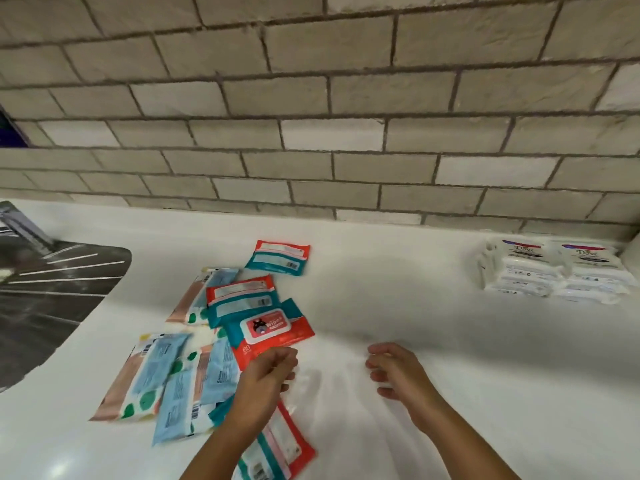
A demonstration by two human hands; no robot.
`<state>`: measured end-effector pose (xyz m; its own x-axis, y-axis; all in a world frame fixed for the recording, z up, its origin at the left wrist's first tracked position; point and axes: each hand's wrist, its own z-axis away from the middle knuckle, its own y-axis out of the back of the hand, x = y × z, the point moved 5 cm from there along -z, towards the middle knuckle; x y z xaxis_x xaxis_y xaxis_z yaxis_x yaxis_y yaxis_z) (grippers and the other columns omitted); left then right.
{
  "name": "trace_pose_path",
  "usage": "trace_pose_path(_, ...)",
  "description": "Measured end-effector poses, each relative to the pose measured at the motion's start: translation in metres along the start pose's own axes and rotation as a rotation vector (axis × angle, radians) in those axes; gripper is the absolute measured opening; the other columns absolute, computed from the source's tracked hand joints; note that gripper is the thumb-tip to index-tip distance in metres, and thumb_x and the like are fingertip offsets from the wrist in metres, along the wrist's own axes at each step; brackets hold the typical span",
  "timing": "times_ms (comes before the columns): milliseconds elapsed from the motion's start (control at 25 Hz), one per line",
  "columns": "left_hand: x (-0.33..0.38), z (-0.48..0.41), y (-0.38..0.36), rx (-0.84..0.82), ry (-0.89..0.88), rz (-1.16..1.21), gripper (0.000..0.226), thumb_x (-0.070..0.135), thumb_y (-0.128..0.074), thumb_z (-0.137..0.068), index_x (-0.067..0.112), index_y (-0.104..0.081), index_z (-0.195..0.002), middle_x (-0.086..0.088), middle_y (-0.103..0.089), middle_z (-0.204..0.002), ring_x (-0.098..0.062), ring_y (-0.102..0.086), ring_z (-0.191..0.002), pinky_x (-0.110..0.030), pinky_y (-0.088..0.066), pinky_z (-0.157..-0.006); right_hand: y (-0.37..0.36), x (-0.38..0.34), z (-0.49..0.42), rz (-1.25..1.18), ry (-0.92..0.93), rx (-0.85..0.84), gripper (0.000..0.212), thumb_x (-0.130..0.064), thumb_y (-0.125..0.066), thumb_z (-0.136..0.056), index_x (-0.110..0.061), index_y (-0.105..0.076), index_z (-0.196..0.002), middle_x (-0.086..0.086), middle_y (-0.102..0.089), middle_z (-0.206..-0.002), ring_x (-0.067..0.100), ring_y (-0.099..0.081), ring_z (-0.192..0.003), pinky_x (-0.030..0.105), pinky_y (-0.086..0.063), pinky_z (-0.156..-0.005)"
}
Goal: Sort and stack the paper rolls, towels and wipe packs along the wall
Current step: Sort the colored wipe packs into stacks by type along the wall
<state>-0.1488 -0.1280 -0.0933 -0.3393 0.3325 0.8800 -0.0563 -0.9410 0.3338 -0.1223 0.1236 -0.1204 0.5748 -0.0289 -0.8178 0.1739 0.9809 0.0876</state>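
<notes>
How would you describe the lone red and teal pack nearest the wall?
Below the brick wall, find the counter and the heap of coloured packs right of the sink. The pack lies at the heap's far edge, toward the wall; unlike the other red-and-teal ones, it overlaps nothing.

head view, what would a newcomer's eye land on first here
The loose heap of wipe packs, red-and-teal and pale blue, sprawled left of centre on the white counter, draws the eye first. Next come the white packs stacked neatly at far right against the tiled wall. In the foreground the left hand is at the heap's edge and the right hand is over bare counter.
</notes>
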Motion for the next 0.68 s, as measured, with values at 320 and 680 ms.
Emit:
trace_pose_path(320, -0.032, -0.017, 0.097, -0.153, -0.162, -0.399, 0.017, 0.033, -0.069, -0.093, 0.036, -0.065, -0.110, 0.016, -0.068, -0.105, -0.002, -0.064, -0.093, -0.012, -0.051, -0.071, -0.121, -0.006, 0.005, 0.276, 0.045, -0.071, 0.012, -0.026, -0.062, -0.095, -0.028, -0.066, -0.106, -0.003, -0.070, -0.107, 0.014, -0.067, -0.096, 0.029, -0.053, -0.078)
trace_pose_path(680, -0.019, -0.055, 0.114, -0.245, -0.327, -0.488, 0.018, 0.031, -0.067, -0.094, 0.030, -0.069, -0.112, 0.017, -0.069, -0.104, -0.001, -0.064, -0.093, -0.020, -0.055, -0.084, -0.158, -0.003, 0.012, 0.725, 0.088, -0.053, 0.021, -0.051, -0.062, -0.093, -0.033, -0.061, -0.102, -0.015, -0.068, -0.104, 0.009, -0.067, -0.094, 0.033, -0.057, -0.091)
